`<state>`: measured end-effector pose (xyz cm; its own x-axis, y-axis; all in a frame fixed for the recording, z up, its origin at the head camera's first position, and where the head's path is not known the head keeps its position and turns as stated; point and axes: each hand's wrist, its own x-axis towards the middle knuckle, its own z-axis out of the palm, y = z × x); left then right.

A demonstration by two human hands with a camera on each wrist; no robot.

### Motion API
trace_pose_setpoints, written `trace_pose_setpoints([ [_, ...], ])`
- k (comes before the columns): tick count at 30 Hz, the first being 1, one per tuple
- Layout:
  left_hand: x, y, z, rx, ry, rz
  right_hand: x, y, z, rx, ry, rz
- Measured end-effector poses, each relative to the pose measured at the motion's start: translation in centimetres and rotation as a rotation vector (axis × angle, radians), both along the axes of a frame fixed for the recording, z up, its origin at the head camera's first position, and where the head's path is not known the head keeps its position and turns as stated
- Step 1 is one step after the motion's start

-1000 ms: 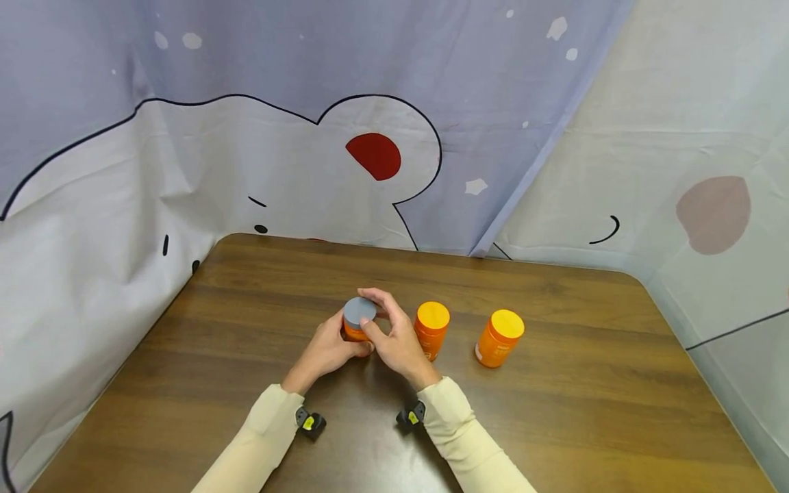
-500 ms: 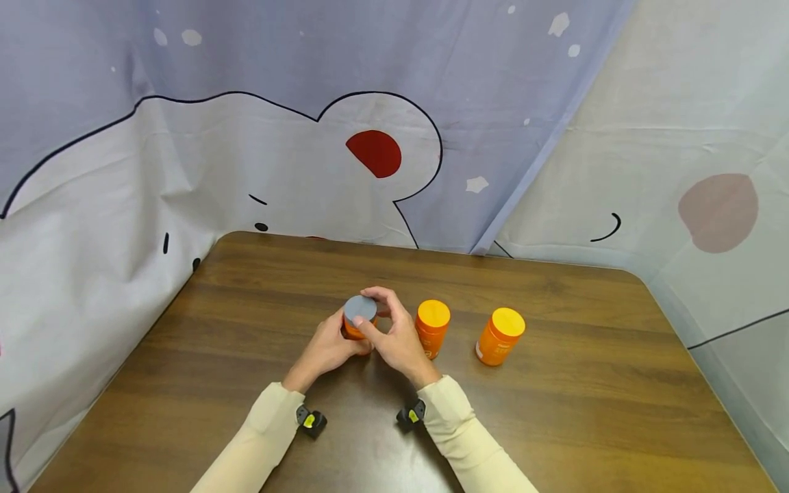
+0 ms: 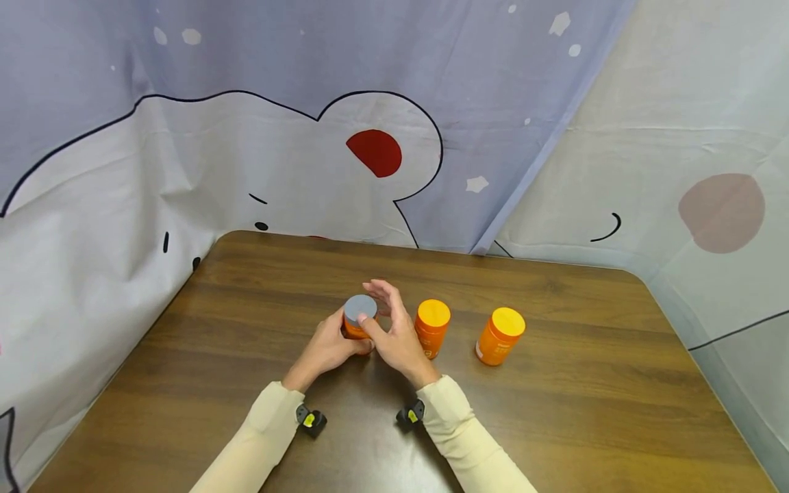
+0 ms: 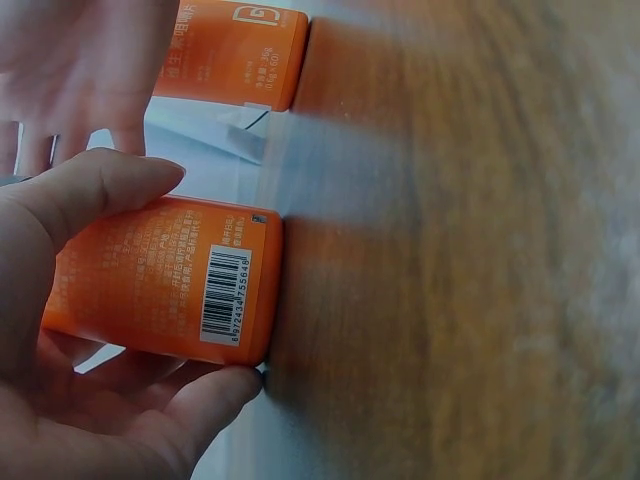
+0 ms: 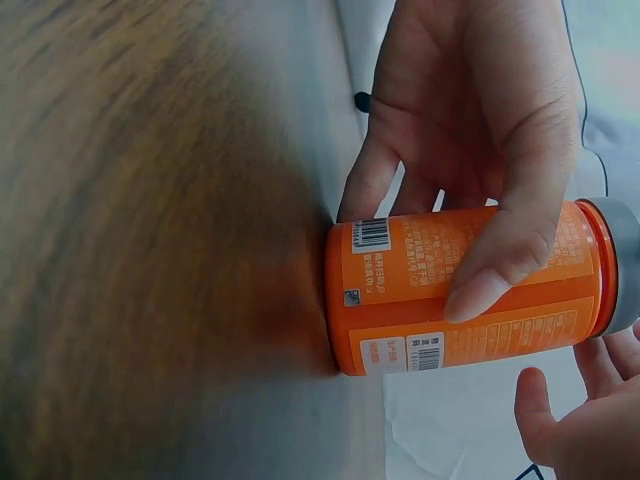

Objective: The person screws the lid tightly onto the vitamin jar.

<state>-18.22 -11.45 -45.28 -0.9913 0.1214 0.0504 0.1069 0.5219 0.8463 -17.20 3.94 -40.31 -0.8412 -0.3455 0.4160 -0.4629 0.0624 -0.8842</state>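
An orange jar [image 3: 354,333] with a grey lid [image 3: 359,307] stands upright on the table. My left hand [image 3: 324,348] grips its body, thumb across the near side, as the right wrist view also shows on the printed jar [image 5: 400,290]. My right hand [image 3: 397,340] is at the lid: the thumb overlaps the lid's near edge, while the other fingers are spread and stretched past its far right side. An orange ring shows just below the grey lid [image 5: 624,262]. A barcode on the jar [image 4: 150,290] faces the left wrist camera.
Two more orange jars with yellow lids stand to the right, one [image 3: 433,329] close beside my right hand and another [image 3: 499,339] farther right. The wooden table [image 3: 585,383] ends at a printed curtain [image 3: 277,164] behind and on both sides.
My right hand's fingers have loosened and straightened away from the lid, and the thumb has shifted slightly on it. The left hand and the jar stay in place.
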Motion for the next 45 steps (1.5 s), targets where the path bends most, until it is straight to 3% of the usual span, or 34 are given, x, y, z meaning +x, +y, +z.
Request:
trace_pose_setpoints([
  [13, -0.05, -0.01, -0.08, 0.0, -0.008, -0.002, -0.11, 0.08, -0.27, -0.019, 0.008, 0.025],
  [29, 0.02, -0.06, -0.09, -0.002, -0.008, 0.005, 0.18, -0.4, -0.07, 0.044, -0.018, -0.087],
  [35, -0.09, -0.06, -0.08, -0.016, -0.006, 0.007, 0.16, -0.33, -0.13, 0.023, -0.04, -0.041],
  [45, -0.12, -0.06, 0.01, -0.007, -0.009, -0.012, -0.12, -0.04, -0.34, -0.016, 0.016, 0.044],
])
